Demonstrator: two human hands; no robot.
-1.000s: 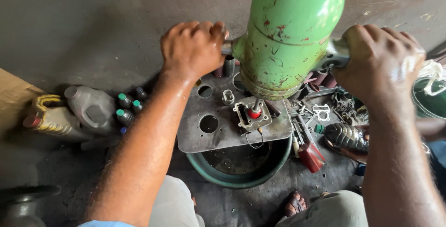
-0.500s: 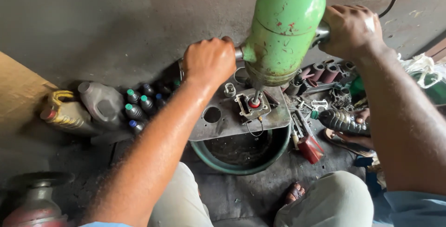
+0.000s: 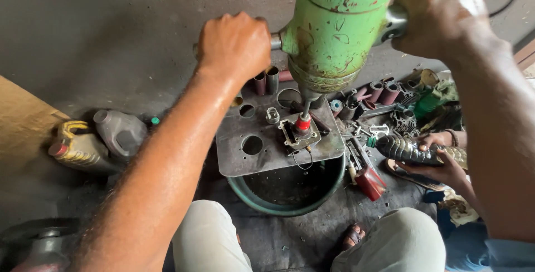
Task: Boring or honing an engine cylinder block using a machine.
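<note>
Both grips are fists: the left hand (image 3: 234, 45) and right hand (image 3: 440, 18) clench the green drill's (image 3: 340, 27) side handles. At nine o'clock lie a grey jug (image 3: 120, 133) and a yellow jug (image 3: 78, 148).

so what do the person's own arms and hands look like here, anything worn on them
Both arms are bare from the hands up, with visible hair on the forearms. The left hand shows no glove, ring or watch. The right hand is also bare, with a pale whitish smear across its back. No sleeves are in view.
</note>
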